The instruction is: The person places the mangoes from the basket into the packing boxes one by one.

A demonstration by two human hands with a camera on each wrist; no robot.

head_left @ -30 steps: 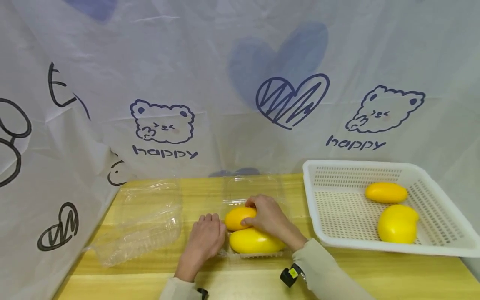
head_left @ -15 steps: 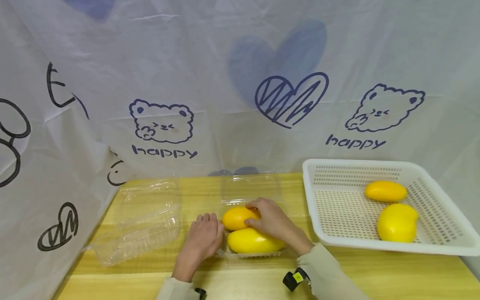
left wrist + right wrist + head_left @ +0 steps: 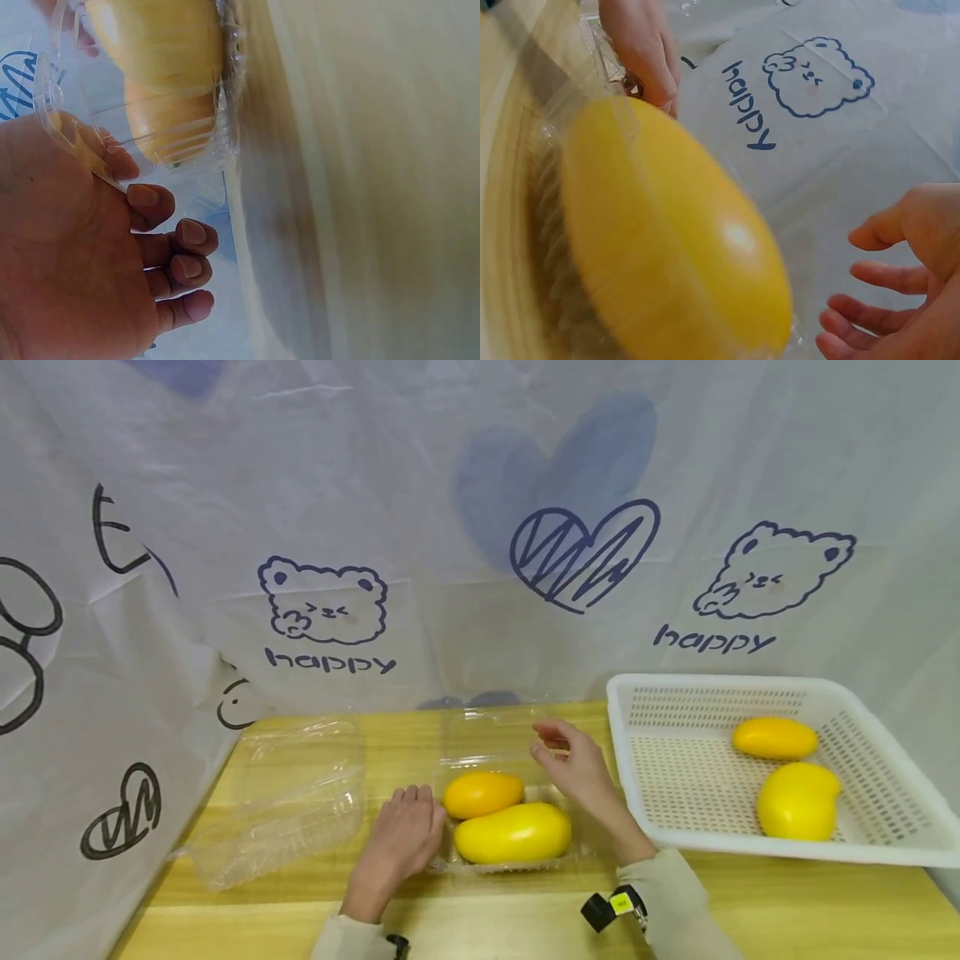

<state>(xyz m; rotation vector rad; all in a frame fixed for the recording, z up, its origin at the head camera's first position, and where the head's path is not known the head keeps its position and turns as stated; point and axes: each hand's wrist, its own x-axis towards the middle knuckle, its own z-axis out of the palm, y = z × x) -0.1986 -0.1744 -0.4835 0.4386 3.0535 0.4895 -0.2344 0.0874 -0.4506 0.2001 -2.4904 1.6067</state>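
In the head view, a smaller orange mango-like fruit (image 3: 483, 795) lies behind a larger yellow one (image 3: 513, 833) in a clear plastic container (image 3: 517, 867), whose lid (image 3: 491, 735) stands open at the back. My left hand (image 3: 401, 839) is at the container's left end; in the left wrist view its thumb and forefinger pinch the rim (image 3: 105, 176). My right hand (image 3: 581, 770) hovers behind and right of the fruits, fingers loosely bent and holding nothing. The right wrist view shows that hand (image 3: 907, 285) apart from the yellow fruit (image 3: 675, 232).
A second clear container (image 3: 277, 839), lid raised, sits on the wooden table (image 3: 450, 927) at the left. At the right, a white basket (image 3: 675, 785) holds an orange fruit (image 3: 775, 738) and a yellow one (image 3: 798, 802). A printed cloth (image 3: 450, 527) hangs behind.
My right hand has let go of the orange fruit and moved up and to the right. The fruit shifted slightly left beforehand. My left hand has stayed at the container's left end.
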